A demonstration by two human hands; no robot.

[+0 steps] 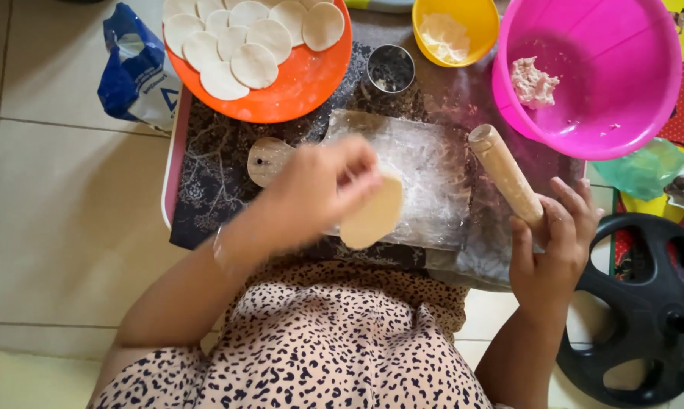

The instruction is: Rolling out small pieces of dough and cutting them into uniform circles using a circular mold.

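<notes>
My left hand (323, 189) is blurred and pinches a flat round piece of pale dough (374, 216) over a plastic-wrapped wooden board (433, 170). My right hand (554, 242) grips the near end of a wooden rolling pin (505, 173), which points up and left toward the pink bowl. An orange plate (296, 87) at the top holds several round dough discs (243, 38).
A pink bowl (630, 106) with a lump of pale filling (531, 82) stands at the top right. Beside it are a yellow bowl (474, 15) and a small metal ring cutter (391, 68). A blue bag (133, 72) lies on the tiled floor, left. A black wheel-like object (645, 318) sits at the lower right.
</notes>
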